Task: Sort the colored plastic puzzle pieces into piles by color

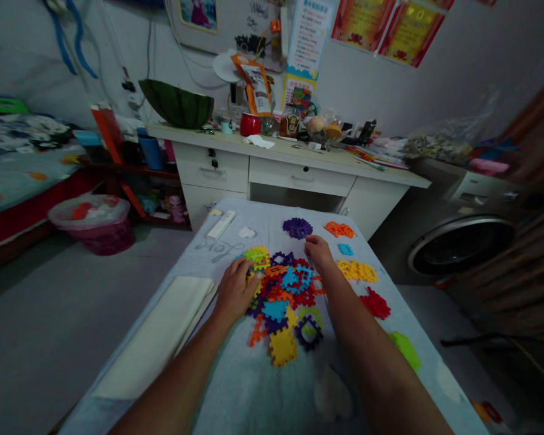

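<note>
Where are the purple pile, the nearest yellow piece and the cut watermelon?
Purple pile (298,228): head view, its middle.
Nearest yellow piece (283,347): head view, its flat face.
Cut watermelon (178,106): head view, its green rind.

The toothed pieces (283,346) look plastic, the table cover (254,389) matt cloth, the washing machine (435,217) smooth metal.

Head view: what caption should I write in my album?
Left hand at a mixed heap of colourful, notched plastic tiles; right hand beside a purple tile pile.
</note>
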{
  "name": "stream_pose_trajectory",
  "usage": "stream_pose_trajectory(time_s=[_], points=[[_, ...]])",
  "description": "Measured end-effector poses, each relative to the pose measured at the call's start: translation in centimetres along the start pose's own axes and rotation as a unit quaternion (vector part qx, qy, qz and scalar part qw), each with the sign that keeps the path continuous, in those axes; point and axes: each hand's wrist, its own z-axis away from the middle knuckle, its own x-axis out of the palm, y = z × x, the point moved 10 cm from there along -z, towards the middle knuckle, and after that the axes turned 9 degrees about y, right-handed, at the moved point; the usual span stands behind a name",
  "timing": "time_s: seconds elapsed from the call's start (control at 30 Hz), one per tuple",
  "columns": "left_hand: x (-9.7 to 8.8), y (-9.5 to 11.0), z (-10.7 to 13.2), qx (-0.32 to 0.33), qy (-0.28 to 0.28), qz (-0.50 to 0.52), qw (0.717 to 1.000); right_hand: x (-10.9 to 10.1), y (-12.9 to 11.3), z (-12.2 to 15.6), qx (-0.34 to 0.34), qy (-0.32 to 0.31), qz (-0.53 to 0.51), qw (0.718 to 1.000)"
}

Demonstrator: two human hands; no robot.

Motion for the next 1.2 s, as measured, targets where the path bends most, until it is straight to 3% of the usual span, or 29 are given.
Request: stream_pose_trajectory(time_s=[0.1, 0.2, 0.37, 0.47, 0.63, 0.77, 0.9, 1.07, 1.2], points=[[0.1, 0.0, 0.0, 0.008, 0.004, -0.002, 1.0, 0.1, -0.3, 1.6, 0.003, -0.038, 0.012, 0.999], [0.2, 0.0, 0.0, 0.013, 0.0, -0.01, 1.0, 1.5, -1.5, 3.4, -0.061, -0.113, 0.098, 0.987], [0.3, 0.1, 0.1, 0.02, -0.009, -0.026, 0.999, 3.9, -3.4, 6.0, -0.214, -0.166, 0.297, 0.916], [0.4, 0.1, 0.1, 0.024, -0.008, -0.037, 0.999, 4.9, -3.9, 7.0, -0.253, -0.196, 0.321, 0.891], [0.4, 0.1, 0.1, 0.025, -0.004, -0.042, 0.999, 5.4, -4.6, 7.8, -0.277, -0.21, 0.333, 0.876], [0.3, 0.2, 0.1, 0.024, -0.002, -0.044, 0.999, 4.7, -5.4, 7.5, -0.274, -0.176, 0.316, 0.891], [0.3, 0.3, 0.0, 0.021, -0.007, -0.04, 0.999, 2.8, -6.0, 6.6, -0.244, -0.109, 0.273, 0.924], [0.5, 0.2, 0.0, 0.02, -0.014, -0.033, 0.999, 0.5, -5.3, 4.6, -0.175, -0.023, 0.197, 0.964], [0.4, 0.1, 0.1, 0.017, -0.012, -0.029, 0.999, 0.3, -4.2, 2.1, -0.127, 0.031, 0.155, 0.979]])
